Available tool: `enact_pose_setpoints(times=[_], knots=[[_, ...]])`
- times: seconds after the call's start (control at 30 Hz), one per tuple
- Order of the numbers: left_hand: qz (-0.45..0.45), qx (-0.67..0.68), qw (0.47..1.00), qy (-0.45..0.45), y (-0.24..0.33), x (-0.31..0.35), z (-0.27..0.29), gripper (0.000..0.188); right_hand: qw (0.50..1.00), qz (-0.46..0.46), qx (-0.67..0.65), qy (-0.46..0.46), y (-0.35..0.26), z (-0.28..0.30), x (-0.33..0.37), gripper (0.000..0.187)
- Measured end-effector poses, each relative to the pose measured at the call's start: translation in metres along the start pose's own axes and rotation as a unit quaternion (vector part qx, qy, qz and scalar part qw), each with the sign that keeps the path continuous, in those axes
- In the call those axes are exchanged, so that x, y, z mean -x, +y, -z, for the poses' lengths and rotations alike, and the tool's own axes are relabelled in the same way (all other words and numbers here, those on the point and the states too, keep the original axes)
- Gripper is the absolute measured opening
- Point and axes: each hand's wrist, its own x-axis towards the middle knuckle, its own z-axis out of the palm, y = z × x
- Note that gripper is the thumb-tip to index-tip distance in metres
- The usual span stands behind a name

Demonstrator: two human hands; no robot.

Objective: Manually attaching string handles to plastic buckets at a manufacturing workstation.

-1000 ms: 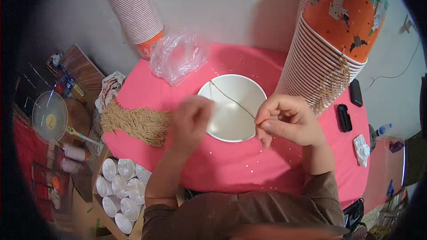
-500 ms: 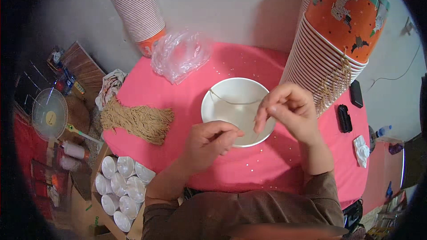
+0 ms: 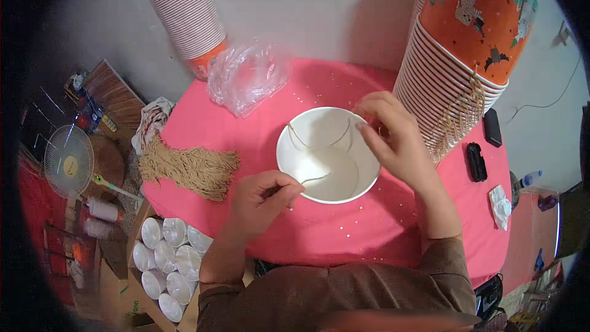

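Note:
A paper bucket [image 3: 290, 166], white inside, stands on the pink-covered table in front of me, its mouth facing up. My left hand [image 3: 265, 200] pinches the end of a thin tan cord [image 3: 315, 178] at the bucket's near left rim; the cord's free part reaches over the opening. My right hand [image 3: 396, 135] grips the far right rim, thumb on the inner side and fingers outside. Thin strands of cord [image 3: 297, 135] hang against the inner wall at the far left and far right. The right fingertips are partly hidden behind the rim.
Left of the bucket lies a bundle of tan cords [image 3: 190, 169]. A tall stack of orange printed buckets [image 3: 448, 80] stands at right, another stack [image 3: 187, 12] at back left beside a clear plastic bag [image 3: 246, 80]. A carton of clear cups [image 3: 166, 255] sits lower left.
My right hand has moved up to the far right rim, and my left hand has drawn back slightly left with a cord end. The cord that spanned the bucket's mouth now hangs inside.

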Motion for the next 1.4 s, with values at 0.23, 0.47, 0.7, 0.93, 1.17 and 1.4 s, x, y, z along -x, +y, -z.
enact_pose_setpoints(times=[0.23, 0.47, 0.7, 0.93, 1.17, 1.4], knots=[[-0.113, -0.091, 0.989, 0.009, 0.005, -0.015, -0.023, 0.013, 0.974, 0.025, -0.167, -0.153, -0.036, -0.021, 0.019, 0.051], [-0.133, -0.131, 0.982, 0.018, 0.004, -0.015, -0.023, 0.009, 0.974, 0.011, -0.124, -0.187, -0.025, -0.023, 0.019, 0.019], [-0.182, -0.153, 0.971, 0.028, -0.007, -0.013, -0.022, 0.007, 0.981, 0.029, -0.128, -0.145, -0.02, -0.018, 0.015, 0.006], [-0.241, -0.15, 0.959, 0.009, -0.015, -0.012, -0.02, 0.008, 0.988, 0.049, -0.089, -0.118, -0.013, -0.017, 0.012, 0.004], [-0.258, -0.186, 0.948, -0.002, -0.019, -0.013, -0.019, 0.018, 0.992, 0.032, -0.092, -0.079, -0.012, -0.012, 0.01, 0.002], [-0.253, -0.263, 0.931, -0.023, -0.025, -0.011, 0.002, 0.026, 0.993, 0.016, -0.084, -0.082, -0.01, -0.008, 0.008, 0.001]])
